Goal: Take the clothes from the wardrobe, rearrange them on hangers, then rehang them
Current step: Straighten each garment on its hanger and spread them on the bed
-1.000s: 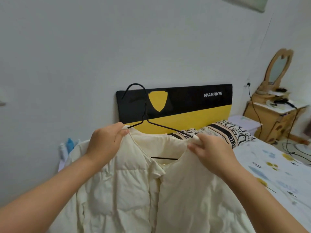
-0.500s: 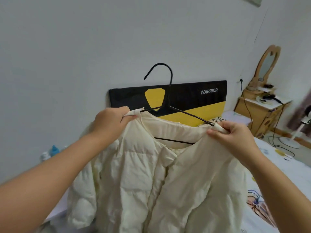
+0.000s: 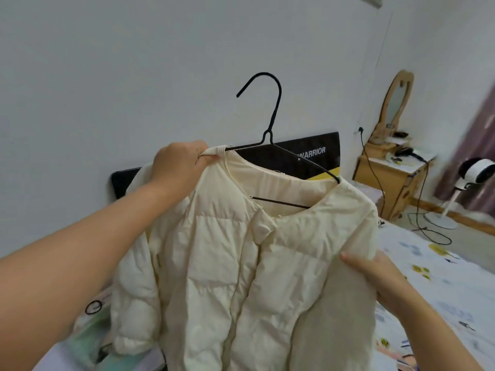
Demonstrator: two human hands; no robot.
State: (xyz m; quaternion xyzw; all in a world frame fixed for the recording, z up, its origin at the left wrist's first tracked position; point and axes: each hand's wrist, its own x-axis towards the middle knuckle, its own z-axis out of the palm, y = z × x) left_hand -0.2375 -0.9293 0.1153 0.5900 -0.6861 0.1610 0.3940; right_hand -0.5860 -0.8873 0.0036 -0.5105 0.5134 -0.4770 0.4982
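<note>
A cream quilted jacket (image 3: 222,263) hangs on a black wire hanger (image 3: 274,121), held up in the air in front of me. My left hand (image 3: 179,167) grips the jacket's left shoulder together with the hanger's left arm, at the collar. My right hand (image 3: 375,274) holds the jacket's right side lower down, below the shoulder, with its fingers hidden behind the fabric. The hanger's hook points up and left, free of any rail. No wardrobe is in view.
A bed with a patterned sheet (image 3: 434,266) lies below and to the right. A black-and-yellow headboard (image 3: 308,156) stands against the wall behind. A wooden dresser with a mirror (image 3: 393,167), trailing cables, a white fan (image 3: 474,175) and a purple curtain stand at the right.
The jacket and hanger have risen. My right hand has let go of the right shoulder and dropped to the jacket's side. The view has swung right.
</note>
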